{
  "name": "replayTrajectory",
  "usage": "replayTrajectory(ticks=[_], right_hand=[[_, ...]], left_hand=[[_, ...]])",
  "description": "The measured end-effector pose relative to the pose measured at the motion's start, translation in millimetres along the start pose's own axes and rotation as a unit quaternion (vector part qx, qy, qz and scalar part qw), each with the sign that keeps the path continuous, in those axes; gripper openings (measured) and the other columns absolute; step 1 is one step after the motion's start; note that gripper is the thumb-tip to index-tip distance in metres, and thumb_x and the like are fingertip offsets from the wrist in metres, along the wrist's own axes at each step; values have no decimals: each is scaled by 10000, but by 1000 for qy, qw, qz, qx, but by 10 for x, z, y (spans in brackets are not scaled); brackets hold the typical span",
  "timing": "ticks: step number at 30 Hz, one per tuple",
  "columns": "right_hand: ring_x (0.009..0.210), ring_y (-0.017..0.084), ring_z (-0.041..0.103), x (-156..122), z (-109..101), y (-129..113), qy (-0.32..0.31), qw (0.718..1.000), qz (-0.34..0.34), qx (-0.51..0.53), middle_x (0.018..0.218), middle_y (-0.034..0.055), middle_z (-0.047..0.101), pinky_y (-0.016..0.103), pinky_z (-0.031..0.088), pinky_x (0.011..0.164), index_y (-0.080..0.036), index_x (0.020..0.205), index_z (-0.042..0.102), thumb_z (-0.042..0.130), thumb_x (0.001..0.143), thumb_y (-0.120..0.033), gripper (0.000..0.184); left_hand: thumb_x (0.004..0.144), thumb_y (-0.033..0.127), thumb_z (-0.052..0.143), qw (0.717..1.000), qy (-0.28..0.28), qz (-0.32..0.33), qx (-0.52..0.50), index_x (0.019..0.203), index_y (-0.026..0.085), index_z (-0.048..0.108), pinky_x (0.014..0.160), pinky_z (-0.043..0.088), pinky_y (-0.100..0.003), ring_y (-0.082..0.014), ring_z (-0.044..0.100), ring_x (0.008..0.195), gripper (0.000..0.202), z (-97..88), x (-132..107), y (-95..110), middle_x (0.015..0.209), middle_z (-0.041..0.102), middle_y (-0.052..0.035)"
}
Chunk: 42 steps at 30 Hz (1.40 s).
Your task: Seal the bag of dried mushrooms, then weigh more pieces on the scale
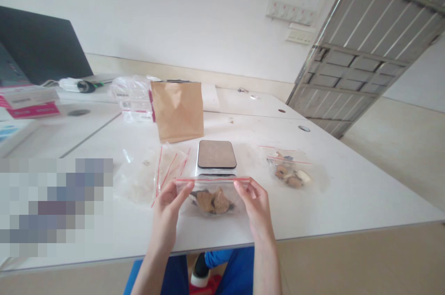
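While pinching the red-sealed top of a plastic zip bag point(208, 185) with left hand point(167, 207) and right hand point(253, 204), fingers point(184, 188) closed on its upper corners, just in front of a digital scale point(216, 154); inside, brown chunks point(211, 202), perhaps dried food. Another filled bag point(288, 170) right of the scale, a flat clear bag point(149, 177) left of it, a kraft paper bag point(177, 110) behind it.

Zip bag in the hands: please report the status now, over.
Left hand and right hand pinching zip bag at its top edge. Brown chunks inside. Digital scale just beyond, nothing on its platform.
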State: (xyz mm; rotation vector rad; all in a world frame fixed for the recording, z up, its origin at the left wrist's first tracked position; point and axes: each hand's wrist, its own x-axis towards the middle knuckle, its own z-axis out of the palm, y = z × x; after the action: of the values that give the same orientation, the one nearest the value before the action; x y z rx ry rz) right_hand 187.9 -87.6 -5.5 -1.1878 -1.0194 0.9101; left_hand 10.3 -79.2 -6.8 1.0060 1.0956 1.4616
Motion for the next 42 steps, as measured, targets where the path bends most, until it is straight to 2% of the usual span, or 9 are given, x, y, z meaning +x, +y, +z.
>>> replayTrajectory(ticks=[3,7,14,17,20,23,30,38,42], right_hand=[[790,183,582,6,28,-9,18,1000,-6,-2,760,38,673,296,425,760,-168,763,690,692,729,-411,245],[776,185,594,8,52,-15,22,1000,12,9,742,32,676,286,434,734,-172,747,682,705,710,-423,254],[844,194,621,11,12,18,-47,998,25,22,863,38,713,298,466,762,-200,863,706,689,736,-435,267],[878,202,635,-4,20,6,-70,997,28,18,947,53,718,303,488,743,-209,928,703,708,720,-422,298],[933,214,648,-28,50,-14,-79,996,32,24,970,67,725,324,495,814,-199,894,716,728,703,-400,278],[940,230,655,-38,74,-15,-72,997,27,23,927,77,731,358,491,857,-181,865,723,731,703,-386,261],[851,205,648,-22,79,-28,-63,997,-33,-5,819,46,712,339,501,815,-199,760,727,710,724,-342,148],[824,186,636,-29,91,-35,-57,998,-27,2,786,24,697,313,492,801,-201,759,718,692,749,-340,142],[845,199,635,-34,82,-10,-56,998,-23,-7,815,36,699,333,488,820,-189,787,720,680,761,-346,164]], left_hand=[[720,425,696,1000,14,0,7,835,182,698,856,453,-290,-213,618,930,269,9,-1,11,894,726,-43],[742,435,676,1000,-9,5,6,882,183,697,869,451,-290,-219,620,969,290,8,9,-9,940,723,-50],[778,441,647,999,-32,14,-5,837,188,697,832,450,-252,-187,624,907,264,-9,7,-37,869,715,-29],[762,455,661,1000,-9,23,18,827,182,691,812,451,-246,-182,624,883,282,-7,5,-30,856,716,-31],[737,474,678,999,9,37,28,803,177,688,798,459,-253,-186,633,854,304,0,7,-30,828,715,-37],[730,486,678,997,29,53,43,790,170,686,792,466,-270,-192,640,828,321,4,12,-47,805,714,-45],[717,495,682,994,73,59,59,785,166,676,770,477,-292,-203,635,801,336,4,4,-43,787,709,-55],[767,481,634,1000,3,13,17,909,201,677,855,449,-267,-198,616,962,317,-2,-21,-76,944,710,-28],[723,492,670,999,-9,3,41,854,182,704,817,476,-295,-217,642,895,338,18,-15,-51,895,729,-57]])
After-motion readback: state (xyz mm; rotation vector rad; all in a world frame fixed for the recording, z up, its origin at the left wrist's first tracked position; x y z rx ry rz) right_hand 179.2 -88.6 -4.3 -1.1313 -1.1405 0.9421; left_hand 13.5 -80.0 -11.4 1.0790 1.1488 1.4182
